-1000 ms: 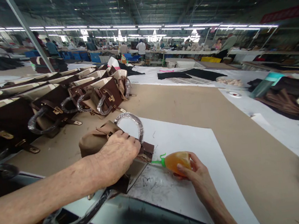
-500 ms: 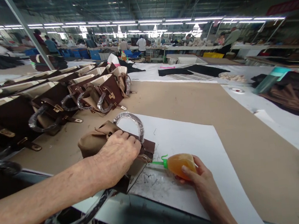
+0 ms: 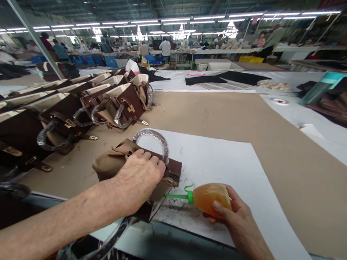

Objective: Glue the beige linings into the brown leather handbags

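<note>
A brown handbag [image 3: 109, 160] lies on its side at the table's front edge, one plastic-wrapped handle arching up and the other hanging toward me. My left hand [image 3: 142, 173] is closed over the bag's edge, fingers curled around it. In my right hand [image 3: 232, 209] is a squeeze bottle [image 3: 211, 198] of amber liquid, held nearly level. Its thin green nozzle [image 3: 177, 196] points left, the tip at the bag's open edge; whether it touches I cannot tell. Beneath the bag lies a white sheet [image 3: 220, 158] with dark smears.
Rows of similar brown handbags [image 3: 126, 104] stand at the left on tan board [image 3: 202, 110]. Black fabric pieces [image 3: 224, 78] lie farther back. A teal-lidded clear container [image 3: 322, 88] and dark cloth [image 3: 346, 106] sit at the right. Several people work in the background.
The bottle in my right hand has shifted slightly down, and its nozzle tip has travelled left along the bag's edge. My left hand keeps its grip. The whole view has shifted a little.
</note>
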The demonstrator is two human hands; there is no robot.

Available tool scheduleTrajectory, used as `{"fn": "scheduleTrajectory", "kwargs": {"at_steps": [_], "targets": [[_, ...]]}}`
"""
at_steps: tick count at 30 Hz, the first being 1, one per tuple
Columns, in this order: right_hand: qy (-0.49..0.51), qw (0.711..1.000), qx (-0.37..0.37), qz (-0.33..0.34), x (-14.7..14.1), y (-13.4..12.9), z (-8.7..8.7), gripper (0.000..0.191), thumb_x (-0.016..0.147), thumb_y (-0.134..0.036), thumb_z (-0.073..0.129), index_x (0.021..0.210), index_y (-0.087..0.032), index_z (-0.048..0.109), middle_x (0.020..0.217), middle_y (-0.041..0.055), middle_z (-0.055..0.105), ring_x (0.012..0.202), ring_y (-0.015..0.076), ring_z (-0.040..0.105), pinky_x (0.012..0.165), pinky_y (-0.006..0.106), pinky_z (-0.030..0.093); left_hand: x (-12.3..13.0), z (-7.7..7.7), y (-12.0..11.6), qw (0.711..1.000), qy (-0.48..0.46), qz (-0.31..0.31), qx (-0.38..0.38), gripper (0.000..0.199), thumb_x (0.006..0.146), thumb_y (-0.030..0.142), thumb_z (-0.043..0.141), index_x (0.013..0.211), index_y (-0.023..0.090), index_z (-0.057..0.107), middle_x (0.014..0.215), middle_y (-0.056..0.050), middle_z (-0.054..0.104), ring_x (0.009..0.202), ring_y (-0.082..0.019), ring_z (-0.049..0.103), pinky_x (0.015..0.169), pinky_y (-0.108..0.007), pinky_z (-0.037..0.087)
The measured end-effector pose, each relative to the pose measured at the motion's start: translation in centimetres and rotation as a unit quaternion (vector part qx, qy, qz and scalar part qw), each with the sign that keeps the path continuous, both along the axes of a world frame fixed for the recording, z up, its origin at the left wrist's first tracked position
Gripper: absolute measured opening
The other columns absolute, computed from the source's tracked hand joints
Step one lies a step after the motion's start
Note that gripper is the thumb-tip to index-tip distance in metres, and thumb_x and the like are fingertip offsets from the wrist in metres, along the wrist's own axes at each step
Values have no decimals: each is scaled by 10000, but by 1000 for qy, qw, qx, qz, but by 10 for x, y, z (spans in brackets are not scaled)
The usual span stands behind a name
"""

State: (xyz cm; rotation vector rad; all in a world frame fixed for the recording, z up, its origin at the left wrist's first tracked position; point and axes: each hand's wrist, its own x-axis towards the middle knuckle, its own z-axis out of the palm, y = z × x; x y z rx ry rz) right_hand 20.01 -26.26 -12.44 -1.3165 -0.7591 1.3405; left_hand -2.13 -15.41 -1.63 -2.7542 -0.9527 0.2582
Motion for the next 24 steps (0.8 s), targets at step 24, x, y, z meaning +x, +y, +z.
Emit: {"fn": "scheduleTrajectory", "kwargs": {"at_steps": [24], "targets": [[66, 997, -27, -38, -30, -26, 25, 524, 564, -436, 777, 989, -215, 564, 820, 48, 638, 612, 201, 574, 418, 250, 445, -1, 3, -3, 999, 3, 11, -33, 163, 735, 224, 616, 852, 140, 540, 835, -90, 607, 813, -216, 553, 751, -353, 367]]}}
